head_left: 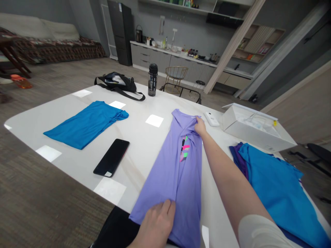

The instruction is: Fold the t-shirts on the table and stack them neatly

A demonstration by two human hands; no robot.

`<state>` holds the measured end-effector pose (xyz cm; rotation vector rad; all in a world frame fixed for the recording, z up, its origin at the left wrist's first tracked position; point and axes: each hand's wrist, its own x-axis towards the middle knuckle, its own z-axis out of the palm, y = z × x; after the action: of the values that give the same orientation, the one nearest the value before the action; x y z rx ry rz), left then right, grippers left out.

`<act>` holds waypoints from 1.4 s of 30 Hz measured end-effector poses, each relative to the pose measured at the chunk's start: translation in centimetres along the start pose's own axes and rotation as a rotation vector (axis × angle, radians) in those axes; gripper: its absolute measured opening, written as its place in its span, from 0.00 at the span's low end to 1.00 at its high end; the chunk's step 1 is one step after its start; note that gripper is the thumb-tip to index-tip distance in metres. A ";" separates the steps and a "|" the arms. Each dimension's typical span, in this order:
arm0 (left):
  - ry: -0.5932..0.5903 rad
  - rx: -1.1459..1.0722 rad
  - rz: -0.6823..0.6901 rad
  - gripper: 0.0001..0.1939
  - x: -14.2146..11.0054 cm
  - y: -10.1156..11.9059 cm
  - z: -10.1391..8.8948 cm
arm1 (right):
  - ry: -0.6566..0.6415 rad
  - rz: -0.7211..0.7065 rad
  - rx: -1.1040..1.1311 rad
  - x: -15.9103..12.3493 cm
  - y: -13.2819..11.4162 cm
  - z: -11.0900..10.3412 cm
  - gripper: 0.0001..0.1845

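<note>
A light purple shirt (pixel 165 165) lies lengthwise on the white table, folded narrow, with a colourful print showing near its middle. Its lower end hangs over the near edge. At the upper right corner of the shirt, my right hand (pixel 200 126) is closed on the fabric. Down at the near end, my left hand (pixel 159 218) pinches the cloth along a lengthwise crease; its fingertips are partly hidden. Left of the shirt are a black phone (pixel 111 157) and a folded blue shirt (pixel 89 124).
More clothes, with a blue shirt (pixel 279 186) on top, are piled at the right. Behind them stands an open white box (pixel 256 132) beside a small white device (pixel 211 119). A dark bottle (pixel 152 81) and a black bag (pixel 116 82) occupy the far edge of the table (pixel 137 134).
</note>
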<state>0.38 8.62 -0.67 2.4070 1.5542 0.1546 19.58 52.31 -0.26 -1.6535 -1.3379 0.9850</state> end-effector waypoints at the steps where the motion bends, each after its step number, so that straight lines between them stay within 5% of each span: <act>1: 0.039 0.000 0.021 0.26 -0.1 -0.1 0.1 | 0.064 -0.110 -0.049 0.0 0.0 -0.1 0.40; 3: 0.087 0.000 0.035 0.27 -0.2 -0.4 0.2 | 0.166 -0.295 -0.145 0.2 -0.1 -0.5 0.38; 5: 0.072 0.000 0.024 0.27 -0.1 -0.5 0.3 | 0.181 -0.319 -0.187 0.5 0.0 -1.1 0.34; 9: -0.011 -0.003 -0.006 0.25 0.3 -0.3 0.8 | 0.129 -0.192 -0.194 0.7 0.7 -2.1 0.26; 14: 0.044 -0.024 -0.011 0.25 0.4 -0.2 1.4 | 0.216 0.119 0.014 0.4 1.1 -2.4 0.29; 21: 0.088 -0.070 -0.066 0.26 0.3 -0.4 1.7 | 0.031 0.288 0.079 0.4 0.7 -3.8 0.33; 27: -0.001 -0.037 -0.004 0.32 0.2 -0.3 1.2 | 0.105 0.173 -0.035 -0.4 2.2 -5.0 0.34; 36: -0.028 -0.068 0.068 0.28 0.2 -0.1 0.8 | 0.069 0.051 -0.178 -2.0 3.4 -6.4 0.44; 42: -0.013 -0.058 0.075 0.27 0.4 0.0 1.1 | -0.030 -0.283 -0.493 -4.1 3.7 -6.8 0.24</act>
<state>0.80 8.79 -1.76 2.4168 1.4348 0.1954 26.56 47.03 -0.58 -1.7306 -1.8833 0.5394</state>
